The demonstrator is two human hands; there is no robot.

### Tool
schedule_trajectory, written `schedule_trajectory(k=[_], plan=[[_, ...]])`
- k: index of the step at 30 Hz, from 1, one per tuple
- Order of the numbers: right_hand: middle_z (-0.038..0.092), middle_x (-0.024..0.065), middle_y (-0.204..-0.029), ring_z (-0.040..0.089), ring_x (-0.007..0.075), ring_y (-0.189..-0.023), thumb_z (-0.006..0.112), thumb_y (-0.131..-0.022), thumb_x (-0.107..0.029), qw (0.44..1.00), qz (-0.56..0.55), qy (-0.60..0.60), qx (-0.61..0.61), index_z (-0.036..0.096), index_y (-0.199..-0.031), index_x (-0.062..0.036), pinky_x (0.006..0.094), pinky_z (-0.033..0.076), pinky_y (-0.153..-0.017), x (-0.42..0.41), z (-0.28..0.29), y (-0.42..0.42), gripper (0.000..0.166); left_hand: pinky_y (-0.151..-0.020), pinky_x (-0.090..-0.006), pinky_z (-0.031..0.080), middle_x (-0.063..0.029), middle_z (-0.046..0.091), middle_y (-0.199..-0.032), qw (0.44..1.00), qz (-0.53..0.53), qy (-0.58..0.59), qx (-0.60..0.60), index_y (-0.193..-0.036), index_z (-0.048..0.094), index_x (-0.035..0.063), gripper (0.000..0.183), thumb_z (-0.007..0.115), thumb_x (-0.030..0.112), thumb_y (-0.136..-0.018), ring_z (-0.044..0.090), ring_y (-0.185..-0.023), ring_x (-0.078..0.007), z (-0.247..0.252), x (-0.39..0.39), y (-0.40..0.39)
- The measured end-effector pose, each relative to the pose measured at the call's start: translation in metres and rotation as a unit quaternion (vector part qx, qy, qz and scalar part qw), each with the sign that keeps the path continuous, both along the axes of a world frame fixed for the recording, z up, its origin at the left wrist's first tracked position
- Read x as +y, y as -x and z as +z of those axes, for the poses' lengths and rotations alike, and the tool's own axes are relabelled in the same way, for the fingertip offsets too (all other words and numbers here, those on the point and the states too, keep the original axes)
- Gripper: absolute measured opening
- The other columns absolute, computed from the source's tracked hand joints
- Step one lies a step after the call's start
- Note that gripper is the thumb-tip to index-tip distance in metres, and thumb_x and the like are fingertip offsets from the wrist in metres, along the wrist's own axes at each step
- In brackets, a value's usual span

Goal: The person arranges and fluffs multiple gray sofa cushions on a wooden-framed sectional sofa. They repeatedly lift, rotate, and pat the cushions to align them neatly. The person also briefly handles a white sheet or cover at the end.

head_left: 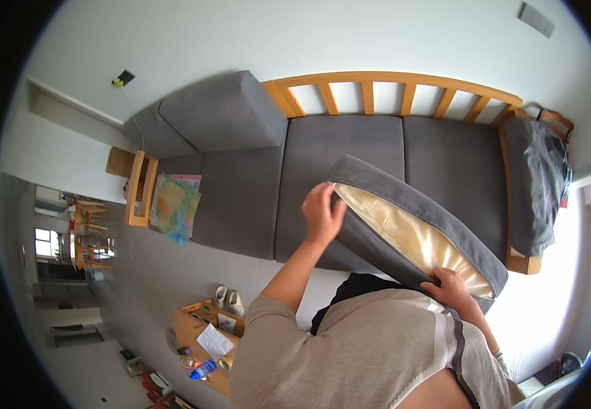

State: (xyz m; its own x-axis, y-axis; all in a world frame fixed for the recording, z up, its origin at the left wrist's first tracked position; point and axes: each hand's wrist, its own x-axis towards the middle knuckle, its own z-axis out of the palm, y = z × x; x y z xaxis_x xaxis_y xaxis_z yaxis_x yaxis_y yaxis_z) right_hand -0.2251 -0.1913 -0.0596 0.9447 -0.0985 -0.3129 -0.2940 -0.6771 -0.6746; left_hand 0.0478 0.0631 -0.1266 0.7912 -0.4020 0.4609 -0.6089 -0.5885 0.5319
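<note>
A grey fabric sofa cushion stands tilted across the front of the sofa, against my body. Its long side gapes at the zipper, showing a cream-coloured insert under shiny clear plastic. My left hand pinches the cover at the upper-left end of the opening; whether it has the zipper pull is too small to tell. Close to the lower-right end, my right hand grips the lower edge of the cover, its fingers reaching over the plastic.
Behind is a grey sofa seat with a slatted wooden back. A back cushion leans at left, near a colourful map. Grey fabric drapes the right arm. At lower left, a wooden table holds a blue bottle; white shoes are nearby.
</note>
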Motion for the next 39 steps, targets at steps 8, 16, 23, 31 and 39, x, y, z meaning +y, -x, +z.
schedule_trajectory(k=[8,16,23,31,39], plan=[[0.055,0.0134,-0.095,0.052,0.0339,-0.092,0.078,-0.07,-0.022,0.948,-0.012,0.197,-0.249,0.055,-0.097,-0.0038,0.0445,0.041,-0.083,-0.007,0.007,-0.07,0.039,-0.095,-0.0396,0.035,-0.0045,0.058,-0.102,0.906,-0.394,-0.118,0.104,-0.098,0.063,0.0121,0.038,0.073,0.039,-0.072,0.05,-0.105,-0.0238,0.027,-0.039,0.061],[0.058,0.0126,-0.076,0.061,0.034,-0.073,0.064,-0.085,-0.029,0.955,0.105,0.256,-0.102,0.052,-0.078,-0.0054,0.0464,0.049,-0.063,-0.012,-0.032,-0.114,0.027,-0.08,-0.0385,0.044,-0.0063,0.062,-0.085,0.842,-0.445,-0.285,0.107,-0.091,0.062,0.0067,0.045,0.075,0.044,-0.069,0.058,-0.092,-0.0277,0.03,-0.04,0.07],[0.064,0.0153,-0.071,0.062,0.0372,-0.071,0.05,-0.093,-0.037,0.914,0.335,0.204,0.1,0.058,-0.076,-0.0071,0.0474,0.049,-0.064,-0.026,-0.016,-0.129,0.035,-0.057,-0.0343,0.049,-0.0017,0.056,-0.07,0.893,-0.448,-0.046,0.01,-0.079,0.058,0.0123,0.013,0.066,0.018,-0.071,0.06,-0.071,-0.0201,0.026,-0.035,0.089],[0.066,0.0137,-0.071,0.065,0.0351,-0.069,0.059,-0.073,-0.017,0.866,0.456,0.158,0.133,0.064,-0.073,-0.0092,0.0449,0.052,-0.064,-0.019,-0.056,-0.151,0.009,-0.062,-0.028,0.045,0.0024,0.049,-0.073,0.917,-0.392,-0.024,-0.071,-0.073,0.054,0.0161,0.01,0.064,0.018,-0.072,0.054,-0.072,-0.0143,-0.005,-0.078,0.069],[0.066,0.0125,-0.078,0.066,0.033,-0.076,0.06,-0.074,-0.016,0.915,0.372,0.101,0.118,0.066,-0.08,-0.0124,0.0439,0.052,-0.071,-0.027,-0.134,-0.134,0.009,-0.099,-0.0437,0.034,0.002,0.055,-0.094,0.909,-0.413,0.056,0.012,-0.073,0.056,0.018,0.017,0.068,0.03,-0.078,0.054,-0.1,-0.0154,-0.059,-0.091,0.037]])
